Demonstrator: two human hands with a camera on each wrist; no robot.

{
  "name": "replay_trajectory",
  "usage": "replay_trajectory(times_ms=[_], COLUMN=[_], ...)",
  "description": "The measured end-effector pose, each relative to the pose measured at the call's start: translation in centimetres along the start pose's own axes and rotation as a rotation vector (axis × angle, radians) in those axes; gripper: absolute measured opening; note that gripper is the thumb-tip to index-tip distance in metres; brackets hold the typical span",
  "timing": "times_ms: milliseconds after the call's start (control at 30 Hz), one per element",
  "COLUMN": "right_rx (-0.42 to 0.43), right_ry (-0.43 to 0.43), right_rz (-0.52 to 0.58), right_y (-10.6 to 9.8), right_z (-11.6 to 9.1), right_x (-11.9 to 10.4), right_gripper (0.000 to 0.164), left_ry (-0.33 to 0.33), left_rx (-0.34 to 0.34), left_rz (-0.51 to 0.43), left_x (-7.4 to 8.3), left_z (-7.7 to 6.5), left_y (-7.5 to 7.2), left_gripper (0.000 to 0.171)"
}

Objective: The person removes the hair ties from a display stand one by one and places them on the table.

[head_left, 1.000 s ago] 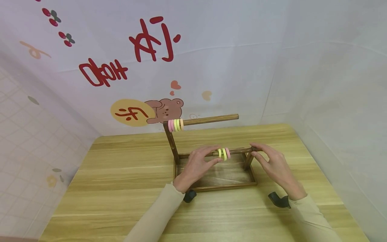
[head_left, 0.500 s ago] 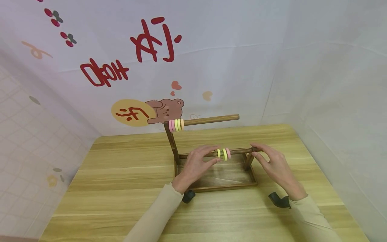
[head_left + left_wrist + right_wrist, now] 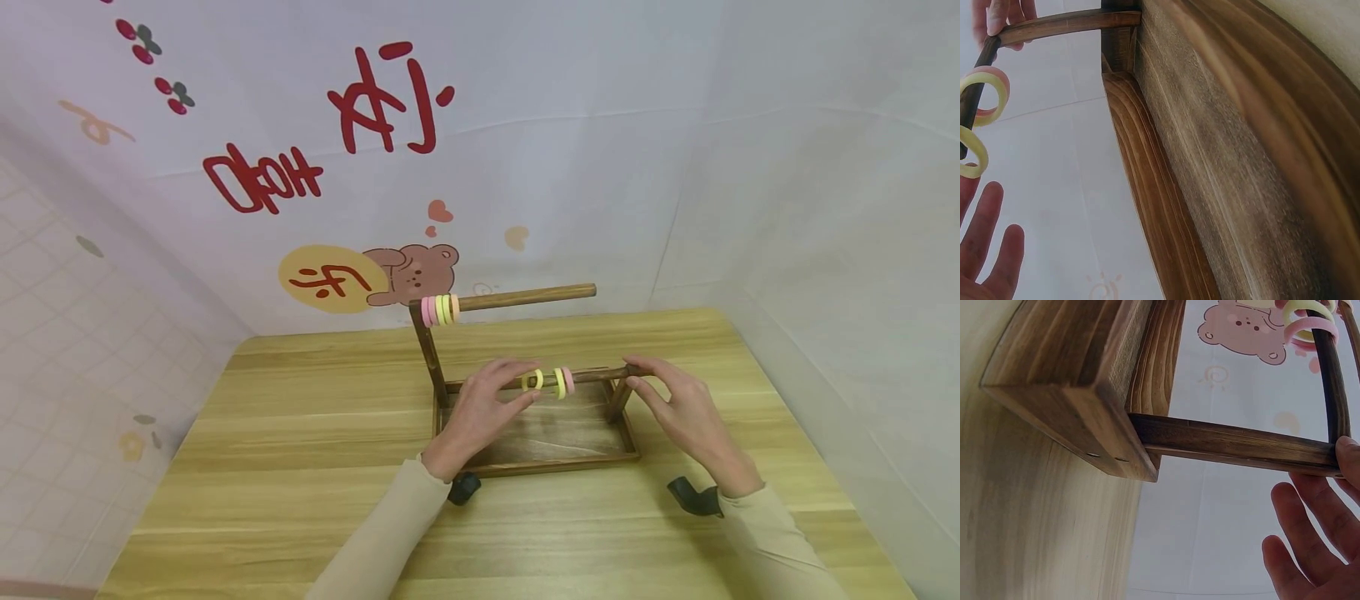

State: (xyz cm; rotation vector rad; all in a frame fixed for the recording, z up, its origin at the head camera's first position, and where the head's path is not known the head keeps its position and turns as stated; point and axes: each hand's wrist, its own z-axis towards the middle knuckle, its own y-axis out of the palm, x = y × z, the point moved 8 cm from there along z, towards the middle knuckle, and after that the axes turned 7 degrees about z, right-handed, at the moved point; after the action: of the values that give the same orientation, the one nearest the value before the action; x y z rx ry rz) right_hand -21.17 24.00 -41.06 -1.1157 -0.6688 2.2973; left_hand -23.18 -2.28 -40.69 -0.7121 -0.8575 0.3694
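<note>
My left hand (image 3: pixel 477 412) pinches a yellow ring (image 3: pixel 538 379) between thumb and fingers, at the free left end of the lower rod (image 3: pixel 596 375) of a wooden rack. That rod end shows inside the ring in the left wrist view. Farther right on the same rod hang another yellow ring (image 3: pixel 560 383) and a pink ring (image 3: pixel 569 381), side by side. My right hand (image 3: pixel 686 408) holds the rack's corner where the lower rod meets the short right post (image 3: pixel 1241 444). In the right wrist view its thumb lies on that corner, with other fingers spread below.
The rack's upper rod (image 3: pixel 528 297) carries several pink, yellow and orange rings (image 3: pixel 441 310) near its tall left post (image 3: pixel 429 354). The shallow tray base (image 3: pixel 555 465) stands on a wooden table (image 3: pixel 300 433). Black curved pieces (image 3: pixel 693 497) sit below both wrists. A printed white cloth (image 3: pixel 562 167) hangs behind.
My left hand has moved slightly left along the lower rod with the yellow ring, widening the gap to the other two rings. My right hand has stayed at the corner.
</note>
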Motion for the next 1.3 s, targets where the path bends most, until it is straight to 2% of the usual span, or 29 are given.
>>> replay_trajectory(times_ms=[233, 633, 867, 1300], right_rx=[0.002, 0.012, 0.015, 0.013], right_ry=[-0.006, 0.01, 0.017, 0.002], right_rz=[0.0, -0.005, -0.005, -0.001], right_y=[0.1, -0.1, -0.2, -0.1], right_z=[0.1, 0.0, -0.1, -0.1], right_x=[-0.1, 0.1, 0.2, 0.0], right_gripper=[0.037, 0.036, 0.037, 0.037], left_ry=[0.005, 0.014, 0.017, -0.077], left_rx=[0.025, 0.09, 0.095, 0.085], left_rz=[0.0, 0.019, -0.008, -0.001], left_x=[-0.2, -0.5, -1.2, -3.1], left_z=[-0.4, -1.6, -2.5, -5.4], left_y=[-0.7, -2.9, -3.8, -5.4], left_gripper=[0.042, 0.041, 0.044, 0.04])
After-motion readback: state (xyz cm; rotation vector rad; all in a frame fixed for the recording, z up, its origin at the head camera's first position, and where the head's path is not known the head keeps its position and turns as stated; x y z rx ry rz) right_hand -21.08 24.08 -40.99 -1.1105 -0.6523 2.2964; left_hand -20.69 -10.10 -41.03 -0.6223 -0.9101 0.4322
